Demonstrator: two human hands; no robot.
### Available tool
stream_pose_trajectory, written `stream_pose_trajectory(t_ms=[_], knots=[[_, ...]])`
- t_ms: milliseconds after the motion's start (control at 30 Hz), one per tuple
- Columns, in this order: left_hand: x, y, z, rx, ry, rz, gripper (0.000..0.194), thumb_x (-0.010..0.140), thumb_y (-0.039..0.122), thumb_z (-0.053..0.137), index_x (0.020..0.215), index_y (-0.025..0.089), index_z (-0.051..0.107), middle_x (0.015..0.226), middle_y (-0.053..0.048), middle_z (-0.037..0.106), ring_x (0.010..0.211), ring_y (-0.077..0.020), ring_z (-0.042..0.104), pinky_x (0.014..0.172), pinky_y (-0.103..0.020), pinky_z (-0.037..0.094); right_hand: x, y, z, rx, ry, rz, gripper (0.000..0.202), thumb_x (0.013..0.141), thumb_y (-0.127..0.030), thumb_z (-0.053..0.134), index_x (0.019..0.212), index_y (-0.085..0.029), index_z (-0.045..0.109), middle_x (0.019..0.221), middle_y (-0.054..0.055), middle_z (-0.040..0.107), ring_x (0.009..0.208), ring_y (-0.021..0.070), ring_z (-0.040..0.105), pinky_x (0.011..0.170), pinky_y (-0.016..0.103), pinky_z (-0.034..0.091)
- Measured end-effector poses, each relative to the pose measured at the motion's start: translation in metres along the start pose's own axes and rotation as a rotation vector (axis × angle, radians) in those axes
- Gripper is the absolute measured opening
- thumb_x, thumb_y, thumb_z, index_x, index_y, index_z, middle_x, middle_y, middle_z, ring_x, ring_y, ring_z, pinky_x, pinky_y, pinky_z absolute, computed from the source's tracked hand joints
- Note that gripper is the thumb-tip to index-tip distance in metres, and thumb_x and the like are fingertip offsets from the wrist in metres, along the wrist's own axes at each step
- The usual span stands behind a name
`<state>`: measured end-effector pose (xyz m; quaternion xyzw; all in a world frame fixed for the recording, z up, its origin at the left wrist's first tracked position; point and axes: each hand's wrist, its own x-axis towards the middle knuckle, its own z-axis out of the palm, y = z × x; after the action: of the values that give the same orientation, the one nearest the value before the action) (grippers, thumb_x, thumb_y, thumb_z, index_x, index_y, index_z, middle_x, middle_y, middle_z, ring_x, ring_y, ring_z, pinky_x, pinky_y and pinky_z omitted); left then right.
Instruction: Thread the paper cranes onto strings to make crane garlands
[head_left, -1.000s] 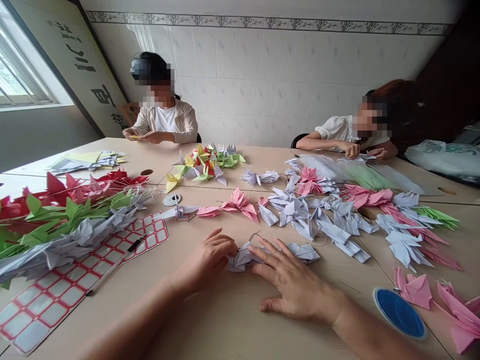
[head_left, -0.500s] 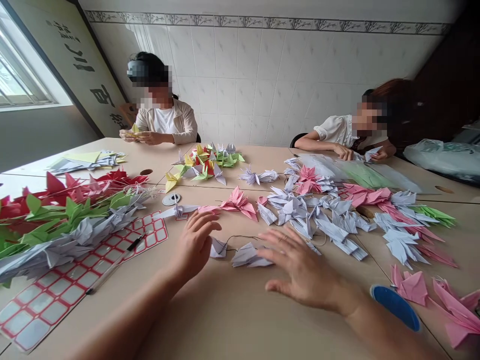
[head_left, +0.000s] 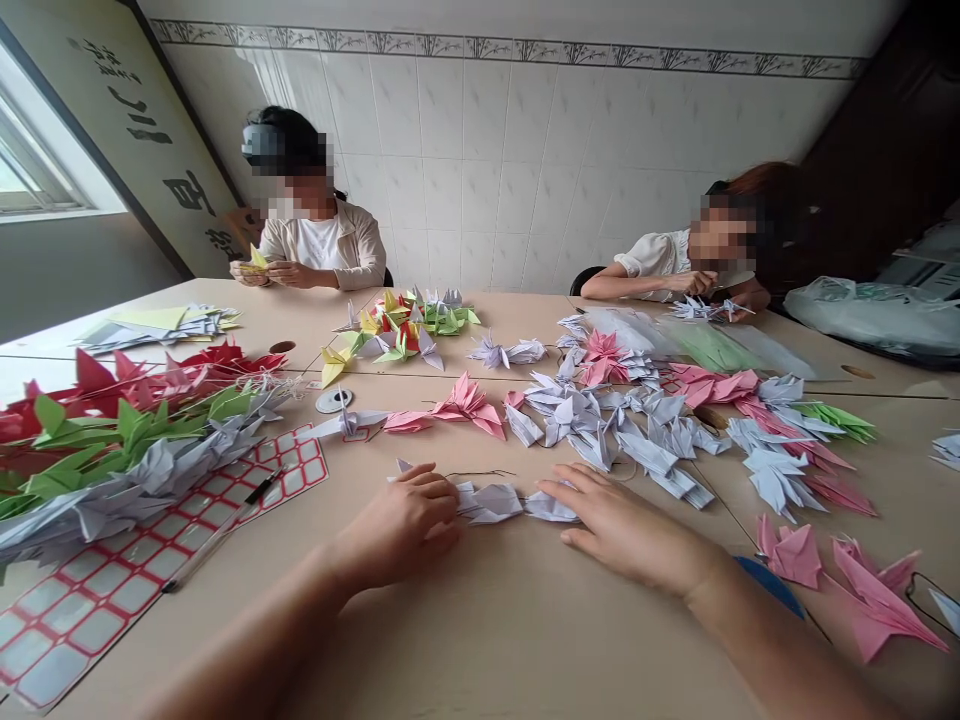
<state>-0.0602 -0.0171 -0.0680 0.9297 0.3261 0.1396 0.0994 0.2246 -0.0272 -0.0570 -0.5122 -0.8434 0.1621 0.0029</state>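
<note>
Both hands are low over the near part of the table, at the two ends of a short row of white folded paper pieces (head_left: 491,502). My left hand (head_left: 412,525) covers the left end, its fingers bent over the paper; what they hold there is hidden. My right hand (head_left: 619,520) has its fingers spread, the tips on the right-hand white piece (head_left: 550,507). A thin dark cord (head_left: 480,472) lies just behind the row. Further back sit a pink folded piece (head_left: 469,402) and a heap of white folded pieces (head_left: 577,415).
Strings of red, green and white paper (head_left: 142,425) lie at left over a red-framed label sheet (head_left: 97,600) with a pen (head_left: 225,530). Pink pieces (head_left: 791,550) and a blue round object (head_left: 769,585) are at right. Two people sit across the table (head_left: 420,620).
My left hand has come down onto the left end of the white row. My right hand has lowered onto the right piece. The view has shifted slightly, and the right-hand person now has several white pieces in front.
</note>
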Motion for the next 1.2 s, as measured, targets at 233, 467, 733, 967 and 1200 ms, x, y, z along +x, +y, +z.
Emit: stream_pose_trajectory(t_ms=[233,467,733,967,1200], knots=[[0.001,-0.003,0.007,0.009,0.027,-0.017,0.018,0.09,0.013,0.043,0.076,0.019,0.053,0.078,-0.004,0.061,0.074,-0.017,0.056,0.064,-0.026,0.042,0.009,-0.032,0.012,0.017,-0.092,-0.139,0.064,0.084,-0.037,0.063,0.143,-0.03,0.04,0.155,0.005,0.03,0.144,0.0311,0.015,0.114,0.058,0.014],[0.0,-0.009,0.006,0.018,0.042,-0.022,0.019,0.085,0.007,0.042,0.072,0.019,0.049,0.071,-0.002,0.057,0.068,-0.0159,0.05,0.061,-0.025,0.038,0.005,-0.024,0.004,0.099,-0.152,-0.112,0.056,0.085,-0.044,0.059,0.138,-0.03,0.047,0.152,0.005,0.035,0.143,0.0314,0.02,0.114,0.057,0.014],[-0.001,-0.008,0.0,0.015,0.056,-0.047,0.019,0.071,0.001,0.049,0.075,0.02,0.05,0.074,0.0,0.058,0.069,-0.0157,0.052,0.067,-0.026,0.042,0.004,-0.021,0.004,0.104,-0.153,-0.108,0.055,0.084,-0.043,0.061,0.136,-0.031,0.05,0.152,0.006,0.036,0.142,0.0317,0.025,0.113,0.057,0.016],[-0.005,-0.023,0.002,0.065,0.175,-0.201,0.021,0.083,0.009,0.045,0.1,0.019,0.052,0.097,-0.006,0.063,0.092,-0.0206,0.058,0.095,-0.041,0.041,-0.003,-0.021,-0.011,0.069,-0.076,-0.04,0.063,0.082,-0.046,0.062,0.141,-0.033,0.043,0.154,0.005,0.032,0.143,0.03,0.02,0.115,0.056,0.013],[-0.007,-0.029,0.004,0.145,0.173,-0.312,0.01,0.084,0.018,0.049,0.088,0.022,0.058,0.088,-0.002,0.065,0.089,-0.02,0.063,0.11,-0.059,0.021,-0.017,0.002,-0.025,0.065,-0.079,0.105,0.062,0.083,-0.039,0.059,0.142,-0.027,0.043,0.153,0.007,0.035,0.142,0.0305,0.024,0.112,0.048,0.029]])
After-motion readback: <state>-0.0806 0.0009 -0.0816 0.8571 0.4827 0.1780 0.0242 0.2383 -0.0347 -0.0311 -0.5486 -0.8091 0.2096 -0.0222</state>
